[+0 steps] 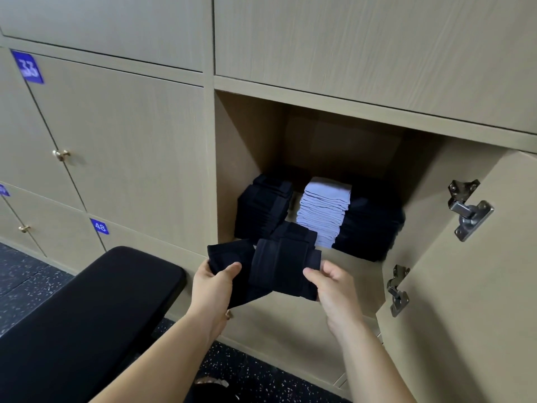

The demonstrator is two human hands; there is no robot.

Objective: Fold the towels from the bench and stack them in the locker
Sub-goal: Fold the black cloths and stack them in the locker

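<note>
Towel (279,266): dark, held between both hands, with the locker (244,146) just beyond the fingertips.
Left hand (215,283): thumb on top, pinching the loose flap.
Right hand (334,289): pinching the folded bundle's right edge.
Risk: the flap could spring open going in, or nudge the dark stack (263,207) ahead.

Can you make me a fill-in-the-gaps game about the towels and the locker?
1. The locker holds ____ towel stacks.
2. The pale stack stands ____ the left dark stack and the right dark stack.
3. The locker door is ____.
4. The left hand and right hand grip a dark towel; the nearest blue sign reads ____.

Missing words: three, between, open, 48.
</note>
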